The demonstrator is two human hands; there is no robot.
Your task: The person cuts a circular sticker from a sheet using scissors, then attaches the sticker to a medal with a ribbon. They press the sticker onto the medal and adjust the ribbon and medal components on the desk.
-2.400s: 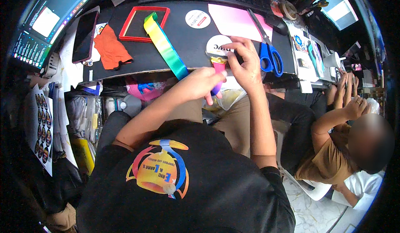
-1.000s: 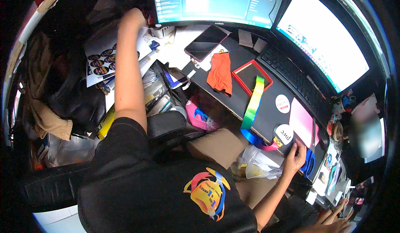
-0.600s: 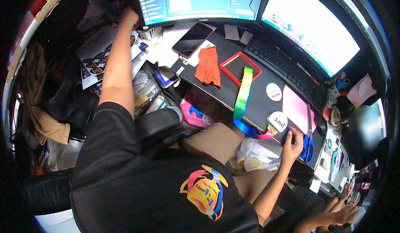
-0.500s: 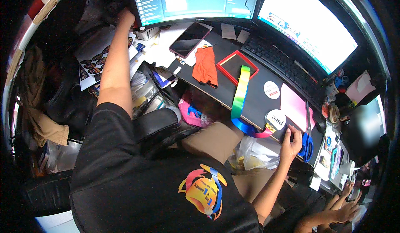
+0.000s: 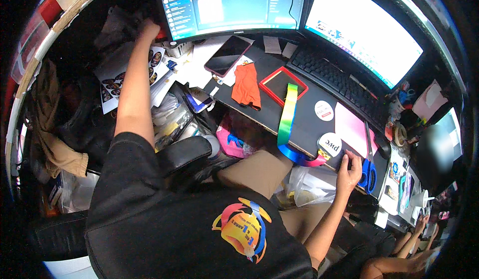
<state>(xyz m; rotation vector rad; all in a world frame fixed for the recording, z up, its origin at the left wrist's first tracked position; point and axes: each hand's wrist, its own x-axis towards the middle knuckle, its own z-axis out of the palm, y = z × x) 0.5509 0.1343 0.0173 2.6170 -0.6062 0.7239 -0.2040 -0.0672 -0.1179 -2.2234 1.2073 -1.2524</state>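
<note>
My left hand (image 5: 148, 31) reaches far out beside the left monitor, close to a small red thing (image 5: 160, 32). Its fingers are hidden in shadow, so any hold cannot be made out. My right hand (image 5: 350, 169) rests at the desk's front edge, fingers loosely curled and slightly apart, with nothing seen in them. Right beside it lie blue-handled scissors (image 5: 368, 175), black blades pointing away. A round white badge (image 5: 329, 144) sits just left of that hand. From near the badge a rainbow ribbon (image 5: 286, 124) loops over the edge up to a red rectangular frame (image 5: 265, 85).
An orange cloth piece (image 5: 246, 87), a phone (image 5: 228, 55), pink paper (image 5: 353, 126) and a keyboard (image 5: 327, 69) cover the desk. Sticker sheets (image 5: 113, 86) lie at left. A roll of tape (image 5: 399, 135) stands at right. Another person's arm (image 5: 394, 266) shows at lower right.
The view has shifted slightly. A red thing now shows beside my left hand. My right hand stays in place. At lower right, the other person's near hand has moved out of sight.
</note>
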